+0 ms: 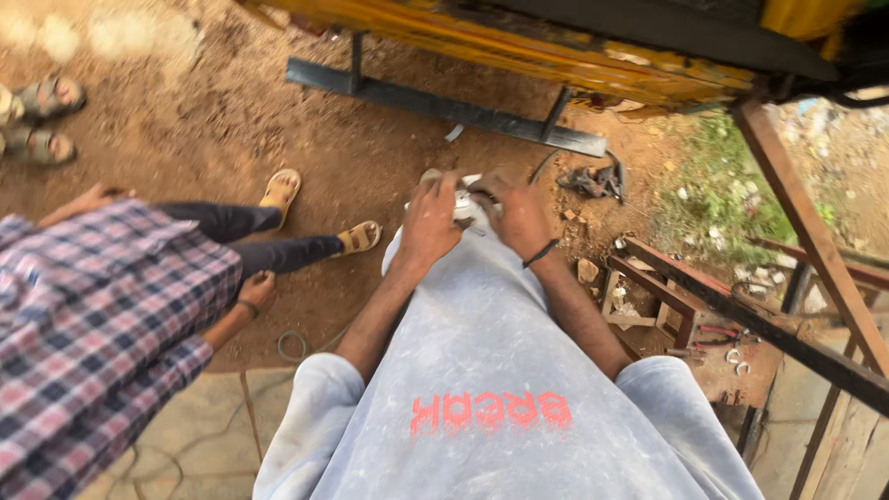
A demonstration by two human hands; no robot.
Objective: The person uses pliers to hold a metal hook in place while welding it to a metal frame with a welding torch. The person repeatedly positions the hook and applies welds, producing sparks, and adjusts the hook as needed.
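We hold a small metal part [466, 206] between both hands, out front at belly height: left hand [428, 222] curled over its left side, right hand [519, 218] gripping its right, equally near.

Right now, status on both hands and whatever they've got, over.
Left hand and right hand both closed on a small whitish metal part, held over the lap. Part's kind unclear. Person in plaid shirt close on the left.
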